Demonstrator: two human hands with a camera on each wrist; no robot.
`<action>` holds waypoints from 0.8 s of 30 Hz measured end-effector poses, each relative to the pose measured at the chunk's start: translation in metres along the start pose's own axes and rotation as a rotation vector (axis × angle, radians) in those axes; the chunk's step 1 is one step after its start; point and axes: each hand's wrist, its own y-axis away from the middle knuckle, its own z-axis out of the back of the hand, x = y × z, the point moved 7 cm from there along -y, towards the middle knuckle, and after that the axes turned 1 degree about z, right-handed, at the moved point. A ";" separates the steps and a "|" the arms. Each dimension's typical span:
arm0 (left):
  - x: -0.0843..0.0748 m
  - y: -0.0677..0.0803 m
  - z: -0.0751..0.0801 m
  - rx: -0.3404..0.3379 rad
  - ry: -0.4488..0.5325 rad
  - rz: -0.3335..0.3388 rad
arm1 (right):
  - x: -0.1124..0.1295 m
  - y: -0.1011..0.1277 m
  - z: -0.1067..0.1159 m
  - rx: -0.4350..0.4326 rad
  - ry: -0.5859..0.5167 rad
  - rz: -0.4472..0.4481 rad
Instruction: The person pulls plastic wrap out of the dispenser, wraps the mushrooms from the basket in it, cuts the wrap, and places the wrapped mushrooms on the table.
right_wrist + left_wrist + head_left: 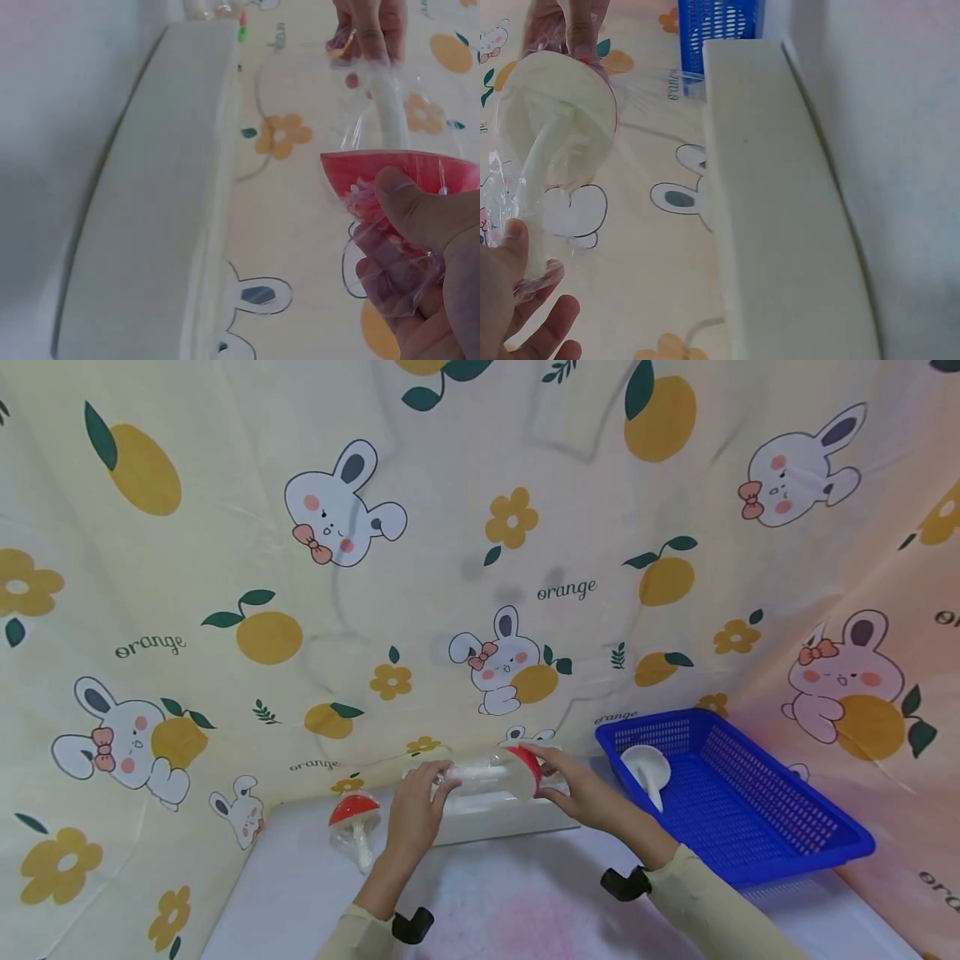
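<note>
Both hands hold up a toy mushroom (514, 777) lying sideways in clear plastic wrap, with a red cap and a slim white stem. My left hand (414, 806) pinches the wrapped end of the stem (534, 176) between thumb and fingers. On the other side, my right hand (581, 785) grips the red cap (349, 171), its thumb pressing the bunched wrap. In the left wrist view the cap's pale underside (592, 146) faces the camera. A second wrapped red-capped mushroom (356, 810) lies on the table left of my left hand.
Just behind and below the hands lies a long white box (502, 820). To the right stands a blue perforated basket (795, 852), holding a white round-headed piece with a stem (647, 767). A patterned cloth (450, 568) hangs behind the white table (480, 902).
</note>
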 end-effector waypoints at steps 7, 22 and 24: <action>-0.004 -0.010 0.010 0.004 0.029 0.016 | 0.004 -0.012 0.007 -0.022 -0.001 -0.004; -0.008 -0.024 0.023 -0.034 0.057 0.022 | 0.014 -0.028 0.019 -0.092 -0.017 -0.025; -0.010 -0.026 0.026 -0.044 0.059 0.016 | 0.016 -0.030 0.022 -0.097 -0.011 -0.019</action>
